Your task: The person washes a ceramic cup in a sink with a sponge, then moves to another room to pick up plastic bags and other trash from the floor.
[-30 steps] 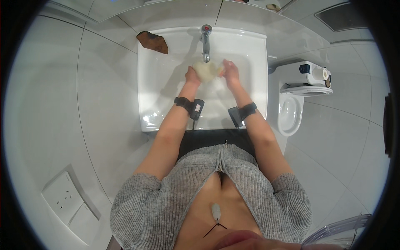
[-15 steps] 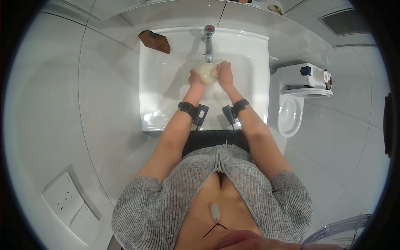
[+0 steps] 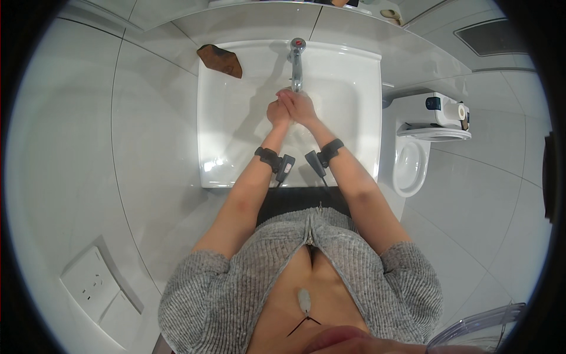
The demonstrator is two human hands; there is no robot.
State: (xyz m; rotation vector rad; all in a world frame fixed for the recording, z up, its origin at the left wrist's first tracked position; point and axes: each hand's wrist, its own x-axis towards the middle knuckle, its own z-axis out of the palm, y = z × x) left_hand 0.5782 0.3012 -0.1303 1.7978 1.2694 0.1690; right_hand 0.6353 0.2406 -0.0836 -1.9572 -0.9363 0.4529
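Both hands meet over the white washbasin [image 3: 348,147], just below the spout of the chrome faucet [image 3: 297,68]. My left hand [image 3: 277,112] is closed, its fingers curled in and partly covered. From the right, my right hand [image 3: 299,107] crosses over it, fingers pressed together and bent toward the left hand's fingertips. Whatever lies between or beneath the hands is hidden; the pale, round, glossy object seen earlier does not show plainly now. Each wrist wears a black strap with a small dark device.
A brown angular piece [image 3: 221,61] lies on the basin's back left corner. To the right stands a white toilet [image 3: 411,168] with its lid up and a paper roll [image 3: 455,111] on top. Tiled walls close in at the back and left.
My right hand has moved left and over my left hand, and the two now touch. The pale round object between them has dropped out of plain sight.
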